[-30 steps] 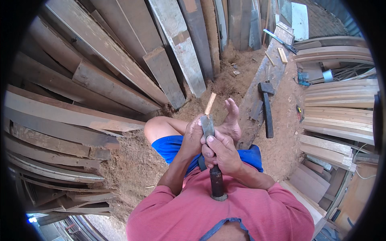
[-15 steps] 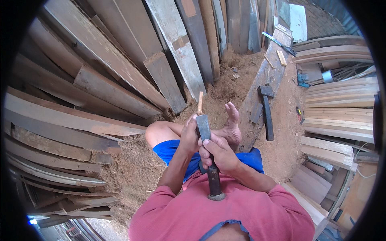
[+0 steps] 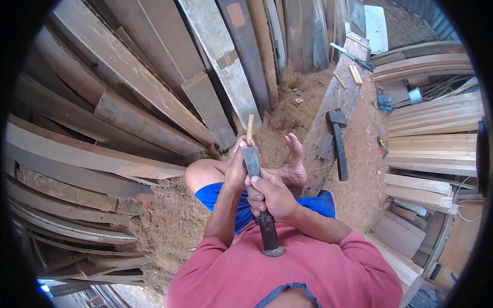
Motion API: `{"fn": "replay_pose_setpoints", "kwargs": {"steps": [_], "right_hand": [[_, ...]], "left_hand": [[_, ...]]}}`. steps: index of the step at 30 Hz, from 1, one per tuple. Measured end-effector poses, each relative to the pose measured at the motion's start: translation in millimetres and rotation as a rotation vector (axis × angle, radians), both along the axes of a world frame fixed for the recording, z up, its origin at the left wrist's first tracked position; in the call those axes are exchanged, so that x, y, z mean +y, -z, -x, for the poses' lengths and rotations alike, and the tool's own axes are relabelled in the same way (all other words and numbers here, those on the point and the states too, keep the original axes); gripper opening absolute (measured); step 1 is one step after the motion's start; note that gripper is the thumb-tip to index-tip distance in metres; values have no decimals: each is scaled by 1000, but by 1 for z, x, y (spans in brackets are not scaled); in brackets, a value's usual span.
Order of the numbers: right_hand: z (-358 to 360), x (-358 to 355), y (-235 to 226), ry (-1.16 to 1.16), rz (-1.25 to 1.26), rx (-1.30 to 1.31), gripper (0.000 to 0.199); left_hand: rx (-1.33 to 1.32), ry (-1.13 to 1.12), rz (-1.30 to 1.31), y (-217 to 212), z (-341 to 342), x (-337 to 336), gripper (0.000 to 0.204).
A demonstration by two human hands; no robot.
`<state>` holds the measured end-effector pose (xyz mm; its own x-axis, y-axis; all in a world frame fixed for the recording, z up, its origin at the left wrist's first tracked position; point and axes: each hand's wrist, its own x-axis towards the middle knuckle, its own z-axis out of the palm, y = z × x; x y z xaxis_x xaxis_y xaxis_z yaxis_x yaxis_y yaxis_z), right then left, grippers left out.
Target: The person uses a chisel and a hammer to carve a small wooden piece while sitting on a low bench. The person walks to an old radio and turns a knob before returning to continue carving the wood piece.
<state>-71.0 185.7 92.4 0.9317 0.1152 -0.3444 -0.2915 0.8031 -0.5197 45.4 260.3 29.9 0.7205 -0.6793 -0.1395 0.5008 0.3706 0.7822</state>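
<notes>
A wide chisel (image 3: 251,161) points away from my chest, its flat grey blade up front and its dark handle reaching back to my shirt. My right hand (image 3: 273,194) is wrapped round it where the blade meets the handle. Left of the blade, my left hand (image 3: 235,168) is closed round a slim, light-brown wooden stick (image 3: 250,127), whose end sticks up beyond the fingers. The chisel's edge lies against or very near the stick; its exact contact is hidden. To the right, a black-headed mallet (image 3: 337,141) rests on a worn plank.
The worn plank (image 3: 322,120) carries a saw (image 3: 354,57) and small wood offcuts (image 3: 355,75). Long boards (image 3: 221,56) lean at the far side and left. Stacked timber (image 3: 431,149) lines the right, near a power tool (image 3: 383,102). Sawdust (image 3: 164,226) covers the ground.
Both hands, with the chisel and stick, have shifted slightly left. The chisel leans a little more to the left. Both grips stay the same.
</notes>
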Motion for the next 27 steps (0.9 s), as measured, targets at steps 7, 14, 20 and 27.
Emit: {"fn": "replay_pose_setpoints", "kwargs": {"steps": [7, 14, 20, 27], "right_hand": [[13, 1, -7, 31, 115, 9, 15], [53, -60, -19, 502, 329, -56, 19], [15, -46, -16, 278, 190, 5, 17], [4, -4, -11, 52, -21, -18, 16]], "left_hand": [[45, -59, -53, -3, 27, 4, 31], [-376, 184, -282, 30, 62, 56, 32], [179, 62, 156, 14, 32, 6, 27], [-130, -18, -122, 16, 10, 5, 36]]}}
